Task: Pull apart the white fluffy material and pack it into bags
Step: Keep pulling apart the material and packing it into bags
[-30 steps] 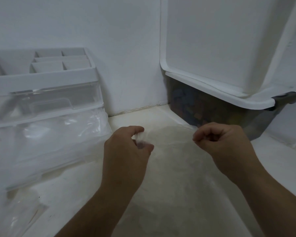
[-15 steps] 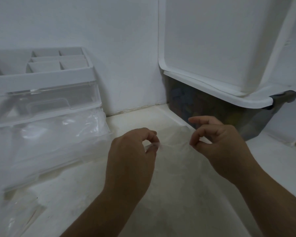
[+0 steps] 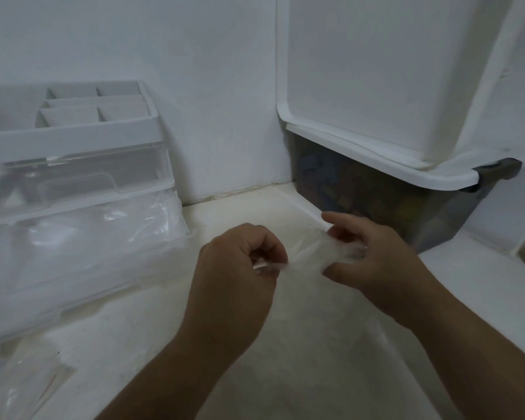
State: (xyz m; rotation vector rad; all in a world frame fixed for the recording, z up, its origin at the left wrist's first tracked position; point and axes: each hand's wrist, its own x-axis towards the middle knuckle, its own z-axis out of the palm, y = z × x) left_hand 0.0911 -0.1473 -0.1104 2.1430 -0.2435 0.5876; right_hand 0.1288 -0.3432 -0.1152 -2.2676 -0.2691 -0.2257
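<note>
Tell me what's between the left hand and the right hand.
Head view: a thin, see-through web of fluff spans the gap, held at one end by the left hand and at the other by the right hand.

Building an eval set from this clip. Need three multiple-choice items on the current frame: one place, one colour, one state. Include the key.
1. Where does the dark bin stand relative to the hands?
A) left of them
B) right of them, by the wall
C) between them

2. What colour is the lid on that bin?
A) red
B) white
C) black

3. What are the left hand and right hand doing?
A) lying flat on the counter
B) both gripping the white fluffy material stretched between them
C) hanging empty and apart

Key:
1 B, since the bin sits beyond the right hand in the wall corner.
2 B, since the lid rim along its top is white.
3 B, since the fingers of both hands curl on the wisp that spans the gap.
</note>
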